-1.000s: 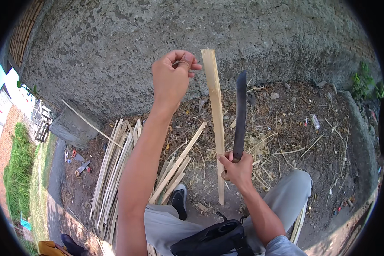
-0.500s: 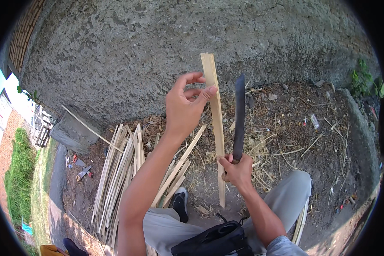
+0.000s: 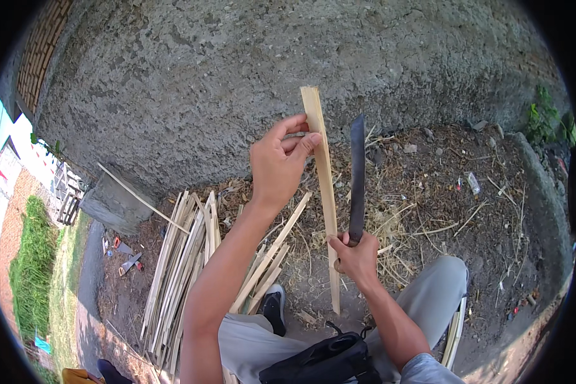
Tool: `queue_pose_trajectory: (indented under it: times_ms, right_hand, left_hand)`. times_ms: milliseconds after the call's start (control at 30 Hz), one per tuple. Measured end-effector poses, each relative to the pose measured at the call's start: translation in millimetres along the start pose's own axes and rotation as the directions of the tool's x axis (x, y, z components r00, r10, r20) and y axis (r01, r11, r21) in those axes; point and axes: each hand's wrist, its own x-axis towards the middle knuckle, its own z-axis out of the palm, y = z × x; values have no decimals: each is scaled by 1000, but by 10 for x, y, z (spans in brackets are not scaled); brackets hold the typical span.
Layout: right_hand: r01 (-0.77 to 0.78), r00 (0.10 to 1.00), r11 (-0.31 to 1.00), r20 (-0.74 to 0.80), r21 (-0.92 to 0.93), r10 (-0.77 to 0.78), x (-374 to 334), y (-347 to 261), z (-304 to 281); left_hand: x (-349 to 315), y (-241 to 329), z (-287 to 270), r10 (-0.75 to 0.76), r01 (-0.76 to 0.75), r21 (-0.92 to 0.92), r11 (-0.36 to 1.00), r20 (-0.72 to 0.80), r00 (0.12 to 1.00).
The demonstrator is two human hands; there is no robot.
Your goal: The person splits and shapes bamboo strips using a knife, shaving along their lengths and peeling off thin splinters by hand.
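Observation:
A long pale bamboo strip stands nearly upright in front of me, its lower end close to the ground. My left hand pinches it near the top between thumb and fingers. Wrapped round the handle of a dark-bladed machete is my right hand, with the blade pointing up, beside the strip and apart from it. The right thumb lies against the lower part of the strip; whether it presses on it I cannot tell.
A pile of pale strips lies at left, with several more strips by my shoe. A rough grey wall rises ahead. Saws lie at far left. Shavings and a plastic bottle are on the ground at right.
My left fingers have closed in on the strip near its top. The strip and machete blade sit slightly lower in view, and the right hand keeps its grip.

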Motion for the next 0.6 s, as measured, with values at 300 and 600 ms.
queue_pose_trajectory:
  times_ms: [300, 600]
  right_hand:
    - [51, 999, 998, -11, -39, -52, 0, 50, 18]
    - [84, 995, 990, -39, -115, -89, 15, 134, 8]
  left_hand:
    - [-141, -122, 81, 333, -318, 118, 941, -141, 932]
    - [-164, -84, 60, 311, -289, 320, 902, -20, 950]
